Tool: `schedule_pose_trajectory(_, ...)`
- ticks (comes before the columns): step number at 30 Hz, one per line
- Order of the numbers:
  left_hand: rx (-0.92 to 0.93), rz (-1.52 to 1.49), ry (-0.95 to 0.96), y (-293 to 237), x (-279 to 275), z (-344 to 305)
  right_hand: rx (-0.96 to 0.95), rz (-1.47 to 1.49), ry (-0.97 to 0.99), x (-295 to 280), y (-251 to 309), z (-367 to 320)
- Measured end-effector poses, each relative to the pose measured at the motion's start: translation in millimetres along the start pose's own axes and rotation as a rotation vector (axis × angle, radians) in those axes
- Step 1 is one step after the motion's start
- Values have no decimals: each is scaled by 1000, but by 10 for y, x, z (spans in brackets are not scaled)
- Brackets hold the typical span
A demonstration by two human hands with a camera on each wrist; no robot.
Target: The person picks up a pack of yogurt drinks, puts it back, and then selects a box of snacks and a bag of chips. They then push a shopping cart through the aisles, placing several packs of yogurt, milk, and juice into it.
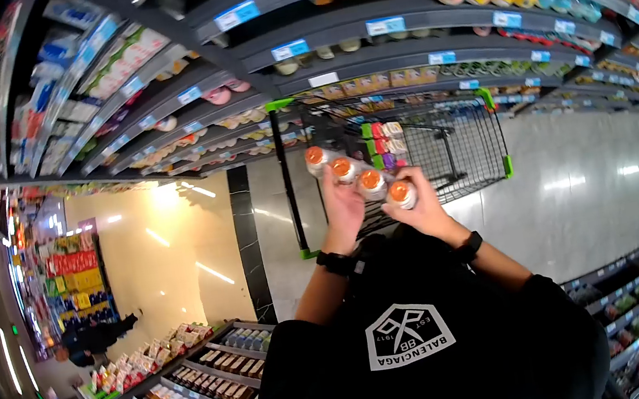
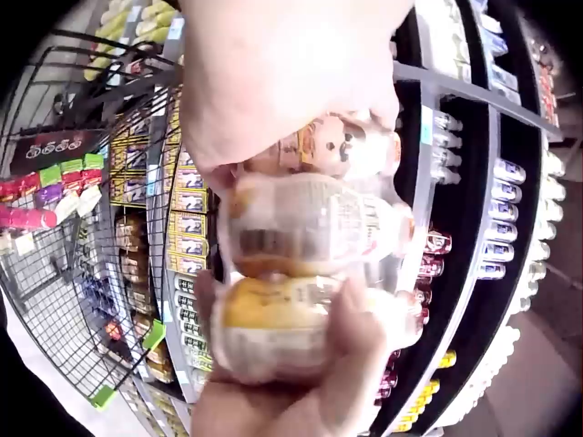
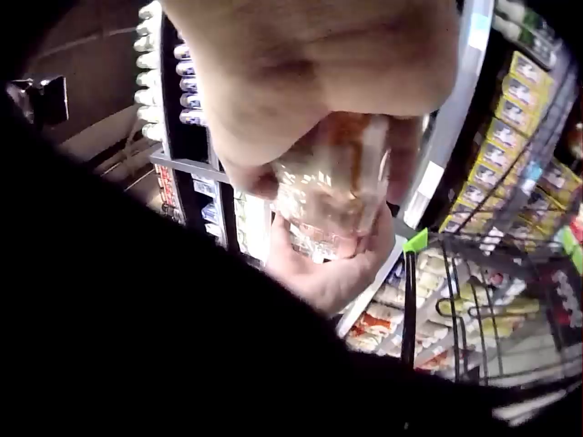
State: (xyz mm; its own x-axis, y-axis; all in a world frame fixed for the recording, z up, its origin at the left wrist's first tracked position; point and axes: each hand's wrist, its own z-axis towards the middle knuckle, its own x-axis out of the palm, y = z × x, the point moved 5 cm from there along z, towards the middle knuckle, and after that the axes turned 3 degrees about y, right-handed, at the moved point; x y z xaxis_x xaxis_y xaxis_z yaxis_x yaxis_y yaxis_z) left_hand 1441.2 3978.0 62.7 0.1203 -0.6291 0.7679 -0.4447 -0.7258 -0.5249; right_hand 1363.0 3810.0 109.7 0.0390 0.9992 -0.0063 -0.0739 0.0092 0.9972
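Observation:
A clear-wrapped pack of bottles (image 1: 370,181) with orange caps slants in front of the chest in the head view. My left hand (image 1: 344,211) grips its left part, thumb up beside the caps. Around the bottle at the other end curl the fingers of my right hand (image 1: 423,213). Seen from the left wrist, the bottles (image 2: 301,228) have printed pale and yellow labels, and my right hand (image 2: 291,391) holds the lowest one. In the right wrist view, my left hand (image 3: 328,278) shows beyond the blurred wrapped pack (image 3: 332,182).
Just beyond the pack stands a black wire shopping cart (image 1: 479,159) with green corners. Small pink, green and purple packs (image 1: 384,143) lie in it. Stocked shelves (image 1: 362,44) line the far side, more shelves (image 1: 206,381) the near side. A person (image 1: 97,338) is far left.

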Motion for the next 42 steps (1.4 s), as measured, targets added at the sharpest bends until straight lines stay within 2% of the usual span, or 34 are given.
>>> schedule_pose_trajectory(1,7,3,14,6,-14,-3,99,47,114,13,-138,-11)
schedule_pose_trajectory(3,149,172,6,15,-52,-1,120,162,250,-1,-283,-5)
schedule_pose_trajectory(5,144,276,-27,133,-8,-3,386,480,406,-3,-418,-50)
schedule_pose_trajectory(7,145,378,-63,267,-4,23,500,563,446,-30,-591,-23)
schedule_pose_trajectory(9,78,553,20,476,12,87,406,466,339,-61,-810,119)
schedule_pose_trajectory(11,-44,644,25,652,-14,181,475,445,267,-176,-1002,203)
schedule_pose_trajectory(13,-40,835,47,613,-141,335,540,509,256,-254,-1503,201)
schedule_pose_trajectory(15,304,1721,35,200,-307,468,542,381,130,-402,-1931,266)
schedule_pose_trajectory(16,368,1961,-76,-36,-487,498,598,388,48,-476,-2079,331)
schedule_pose_trajectory(17,432,2200,-193,-267,-661,516,669,274,-19,-575,-2431,351)
schedule_pose_trajectory(19,380,2113,-496,-661,-1065,575,657,30,-88,-828,-3010,435)
schedule_pose_trajectory(20,372,2088,-550,-760,-1391,603,726,-30,-110,-953,-3399,449)
schedule_pose_trajectory(21,366,2064,-602,-817,-1541,655,793,-88,-135,-1007,-3559,588)
schedule_pose_trajectory(22,277,2031,-657,-850,-1719,674,942,-162,-146,-1085,-3732,674)
schedule_pose_trajectory(23,275,2035,-666,-927,-1709,704,1087,-238,-151,-1135,-3740,816)
schedule_pose_trajectory(24,78,1846,-666,-980,-1799,749,1029,-283,-248,-1161,-3968,903)
schedule_pose_trajectory(25,-103,1646,-665,-976,-1943,762,1000,-498,-230,-1226,-4655,889)
schedule_pose_trajectory(26,12,1502,-604,-959,-2052,745,1036,-540,-176,-1244,-4891,1007)
schedule_pose_trajectory(28,-49,1428,-643,-946,-2103,727,1080,-716,-138,-1124,-5100,1254)
schedule_pose_trajectory(29,-46,1420,-669,-935,-2142,732,984,-570,-119,-1118,-5591,1216)
schedule_pose_trajectory(31,4,1417,-674,-932,-2170,723,888,-589,-234,-1010,-5729,1275)
schedule_pose_trajectory(33,12,1410,-688,-935,-2149,740,913,-656,-324,-977,-5808,1284)
schedule_pose_trajectory(35,-35,1412,-689,-925,-2167,711,842,-675,-381,-934,-5737,1163)
schedule_pose_trajectory(37,41,1417,-648,-934,-2179,691,901,-592,-310,-943,-5631,1054)
schedule_pose_trajectory(39,62,1418,-646,-936,-2160,685,960,-411,-275,-1016,-6058,720)
schedule_pose_trajectory(42,56,1438,-631,-963,-2105,680,895,-463,-3,-971,-5084,681)
